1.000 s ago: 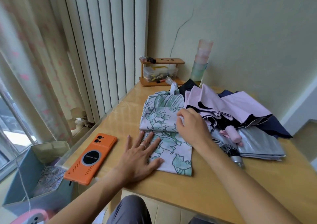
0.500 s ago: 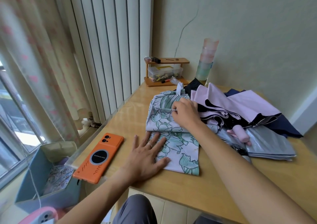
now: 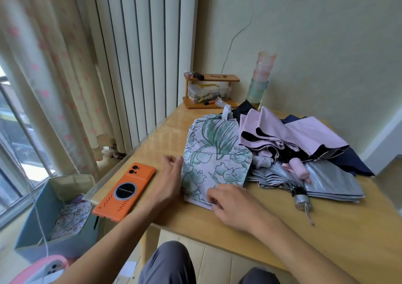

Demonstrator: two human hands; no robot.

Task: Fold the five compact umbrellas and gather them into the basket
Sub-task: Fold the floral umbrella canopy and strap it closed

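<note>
On surface (image 3: 282, 229), umbrella (image 3: 215, 160): folded flat; likely light, limp, slippery cloth.
Left hand (image 3: 168, 179): fingers (image 3: 177, 161) loosely curled, touching its left edge.
Right hand (image 3: 237, 205): fingers (image 3: 214, 193) pinch near hem, best hold.

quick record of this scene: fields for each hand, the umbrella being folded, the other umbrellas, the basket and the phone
being folded: floral umbrella, flat on the table
left hand: rests against its left edge
right hand: pinches its near edge
waiting pile: pink umbrella, silver umbrella, navy umbrella, heaped to the right
basket: on the floor left of the table, something patterned inside
phone: orange, beside the left hand
</note>
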